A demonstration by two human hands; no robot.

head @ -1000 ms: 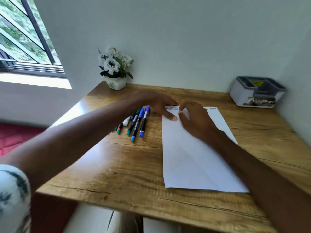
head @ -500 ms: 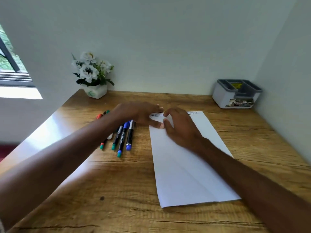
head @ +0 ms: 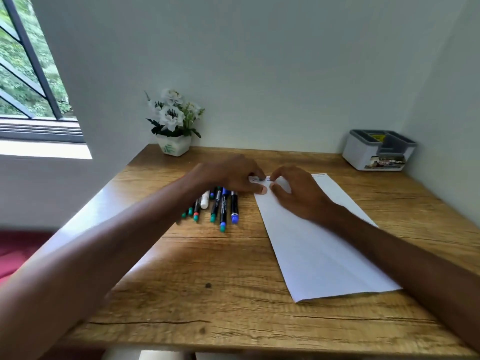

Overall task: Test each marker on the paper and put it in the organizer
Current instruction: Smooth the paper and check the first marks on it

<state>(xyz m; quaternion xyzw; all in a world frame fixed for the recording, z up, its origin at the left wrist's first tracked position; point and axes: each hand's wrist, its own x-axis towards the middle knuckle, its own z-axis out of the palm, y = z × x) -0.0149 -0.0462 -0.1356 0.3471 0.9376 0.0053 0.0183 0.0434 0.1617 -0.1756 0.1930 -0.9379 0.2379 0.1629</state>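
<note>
A white sheet of paper (head: pixel 319 250) lies on the wooden table (head: pixel 207 276), with short pen marks along its far edge. My left hand (head: pixel 228 175) reaches over the markers, and its thumb and fingertips press on the paper's far left corner. My right hand (head: pixel 296 193) rests arched on the paper right beside it, with its fingertips down on the sheet and nothing visible in its grasp. Several capped markers (head: pixel 220 206) with blue, green, red and white ends lie in a row left of the paper, partly hidden under my left hand. The grey-and-white organizer (head: pixel 376 154) stands at the far right corner.
A small white pot of white flowers (head: pixel 174 126) stands at the table's far left against the wall. A wall closes off the right side behind the organizer. A window is at the far left.
Both hands have stayed together at the paper's far left corner. The view has shifted, and the markers and paper lie as before.
</note>
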